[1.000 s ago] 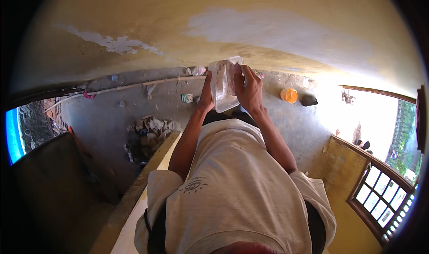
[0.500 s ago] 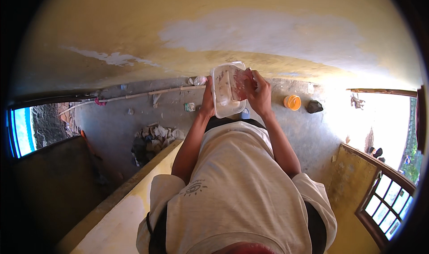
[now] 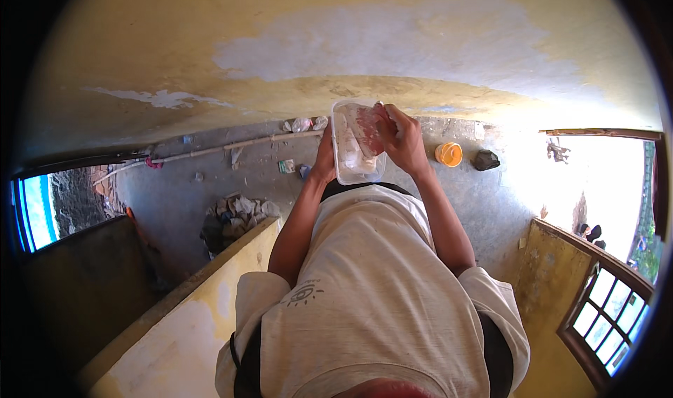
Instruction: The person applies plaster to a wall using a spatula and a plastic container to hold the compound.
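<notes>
My left hand (image 3: 324, 158) is closed on the left side of a clear plastic tub (image 3: 338, 135), keeping it in front of my waist. White paste (image 3: 356, 164) lies in the tub's lower part and smears its walls. A flat reddish scraper (image 3: 367, 128), streaked with white, is pinched in my right hand (image 3: 405, 143). Its blade is tilted over the tub's inside, near the right wall. Whether the blade's lower edge touches the paste is hard to tell.
A yellow wall (image 3: 336, 40) with pale grey patches rises ahead. On the floor stand an orange bucket (image 3: 449, 155) and a black bag (image 3: 486, 160). A long pipe (image 3: 231, 146) and a rubbish heap (image 3: 237, 219) lie left. A low wall (image 3: 203, 307) stands beside me.
The scraper has turned and now slants across the tub, its blade reaching farther left and lower. My right hand has shifted slightly left. The view has moved a little.
</notes>
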{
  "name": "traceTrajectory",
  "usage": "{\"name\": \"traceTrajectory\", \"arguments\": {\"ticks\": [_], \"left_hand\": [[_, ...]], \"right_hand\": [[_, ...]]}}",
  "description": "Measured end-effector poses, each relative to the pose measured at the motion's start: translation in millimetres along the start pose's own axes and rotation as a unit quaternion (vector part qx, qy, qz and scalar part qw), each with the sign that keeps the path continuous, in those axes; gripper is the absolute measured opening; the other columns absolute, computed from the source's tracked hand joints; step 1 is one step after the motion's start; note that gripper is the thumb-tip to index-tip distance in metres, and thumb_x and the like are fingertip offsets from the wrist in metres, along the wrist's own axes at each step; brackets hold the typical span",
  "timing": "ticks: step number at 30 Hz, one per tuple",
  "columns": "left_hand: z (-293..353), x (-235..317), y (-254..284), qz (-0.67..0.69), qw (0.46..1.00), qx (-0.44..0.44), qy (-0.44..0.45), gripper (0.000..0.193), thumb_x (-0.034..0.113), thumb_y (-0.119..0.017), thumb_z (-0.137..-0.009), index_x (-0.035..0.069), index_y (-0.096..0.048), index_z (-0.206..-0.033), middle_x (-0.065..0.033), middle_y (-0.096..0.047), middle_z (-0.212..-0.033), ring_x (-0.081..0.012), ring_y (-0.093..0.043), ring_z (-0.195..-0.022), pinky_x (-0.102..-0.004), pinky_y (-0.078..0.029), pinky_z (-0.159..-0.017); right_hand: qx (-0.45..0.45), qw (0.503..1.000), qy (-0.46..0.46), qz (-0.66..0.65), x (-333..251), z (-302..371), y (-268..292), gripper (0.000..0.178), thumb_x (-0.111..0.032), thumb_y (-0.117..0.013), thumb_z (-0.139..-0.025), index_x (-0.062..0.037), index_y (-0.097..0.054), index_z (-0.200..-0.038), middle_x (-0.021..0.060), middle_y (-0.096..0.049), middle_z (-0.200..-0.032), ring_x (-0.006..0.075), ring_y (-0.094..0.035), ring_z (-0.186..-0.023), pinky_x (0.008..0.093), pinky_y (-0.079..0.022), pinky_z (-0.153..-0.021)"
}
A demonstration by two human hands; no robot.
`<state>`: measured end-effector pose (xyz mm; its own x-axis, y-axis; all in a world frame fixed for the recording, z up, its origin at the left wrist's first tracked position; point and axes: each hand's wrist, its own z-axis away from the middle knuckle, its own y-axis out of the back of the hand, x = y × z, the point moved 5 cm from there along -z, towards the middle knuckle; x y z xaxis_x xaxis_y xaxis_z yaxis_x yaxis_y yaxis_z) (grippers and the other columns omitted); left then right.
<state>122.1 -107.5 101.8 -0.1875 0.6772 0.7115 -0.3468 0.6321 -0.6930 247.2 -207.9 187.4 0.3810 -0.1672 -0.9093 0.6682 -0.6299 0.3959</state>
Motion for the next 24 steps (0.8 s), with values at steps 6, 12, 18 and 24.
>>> {"name": "traceTrajectory", "arguments": {"ticks": [6, 12, 18, 24], "left_hand": [[-4.3, -30.0, 6.8, 0.099, 0.994, 0.028, 0.041, 0.062, 0.052, -0.028, -0.105, 0.005, -0.044, -0.142, -0.0126, -0.059, -0.133, -0.0262, -0.062, -0.116, -0.0429, -0.052, -0.1], [-7.1, -27.2, 6.9, 0.163, 0.984, 0.044, 0.062, 0.065, 0.057, -0.03, -0.102, 0.008, -0.046, -0.141, -0.0136, -0.06, -0.13, -0.0298, -0.064, -0.112, -0.046, -0.056, -0.094], [-9.1, -24.1, 28.2, 0.167, 0.981, 0.101, -0.011, 0.067, 0.059, -0.032, -0.101, 0.01, -0.044, -0.145, -0.0122, -0.058, -0.134, -0.0286, -0.06, -0.119, -0.0467, -0.053, -0.098], [-9.1, -27.4, 25.7, 0.164, 0.981, 0.107, -0.011, 0.07, 0.063, -0.033, -0.101, 0.011, -0.042, -0.146, -0.0107, -0.058, -0.135, -0.0258, -0.06, -0.119, -0.044, -0.053, -0.098]], "right_hand": [[0.02, 0.998, 0.058, -0.012, -0.6, 2.3, -1.1, 0.013, -0.007, -0.062, -0.089, 0.0029, -0.056, -0.096, 0.023, -0.059, -0.075, 0.0393, -0.055, -0.063, 0.0383, -0.048, -0.063], [-0.068, 0.997, 0.023, -0.017, 16.1, 2.9, -0.3, 0.012, -0.007, -0.063, -0.088, 0.0015, -0.059, -0.096, 0.019, -0.058, -0.07, 0.0282, -0.054, -0.058, 0.0341, -0.046, -0.059], [0.063, 0.991, -0.042, -0.111, 49.8, 13.2, 18.1, 0.018, -0.014, -0.063, -0.096, 0.0027, -0.059, -0.092, -0.0013, -0.052, -0.068, 0.0045, -0.043, -0.067, 0.0232, -0.038, -0.056], [0.107, 0.994, 0.022, -0.002, 30.1, 10.7, 9.5, 0.013, -0.009, -0.063, -0.092, 0.001, -0.057, -0.088, 0.0087, -0.044, -0.06, 0.0089, -0.037, -0.057, 0.0267, -0.036, -0.051]]}}
